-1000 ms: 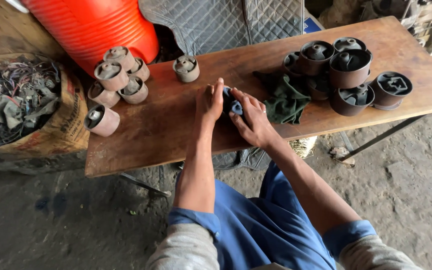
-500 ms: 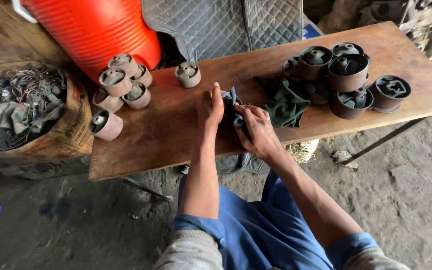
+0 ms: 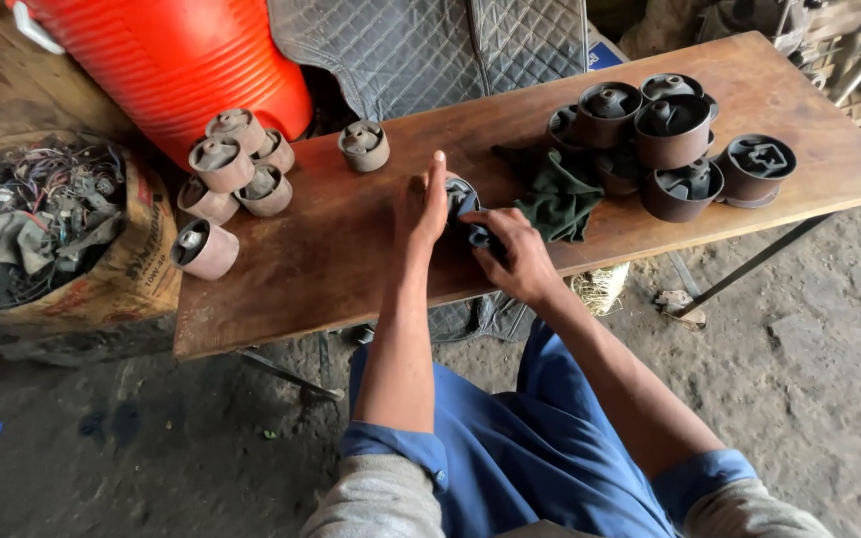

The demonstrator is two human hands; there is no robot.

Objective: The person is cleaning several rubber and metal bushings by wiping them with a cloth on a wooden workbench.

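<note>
A torn sack (image 3: 127,274) stands on the floor left of the table (image 3: 331,269), full of tangled wires and dark scraps. Behind it sits a ribbed orange barrel (image 3: 176,60), touching a heap of pale round bushings (image 3: 231,169) on the table's left end; one bushing lies on its side near the front edge, and a single one (image 3: 364,145) stands apart toward the middle. At the right end dark round bushings (image 3: 670,139) are stacked in a close cluster, with a dark green rag (image 3: 555,194) just beside them.

Mid-table, the left hand (image 3: 423,204) rests with its fingers straight and pressed together against a small dark bushing (image 3: 462,194). The right hand (image 3: 510,254) curls its fingers around the same piece, seemingly pinching a bluish cloth (image 3: 477,235), though the hands hide most of it. Bare wood lies open between the hands and the pale heap; the front edge is near the wrists. A quilted grey mat (image 3: 430,50) hangs behind the table.
</note>
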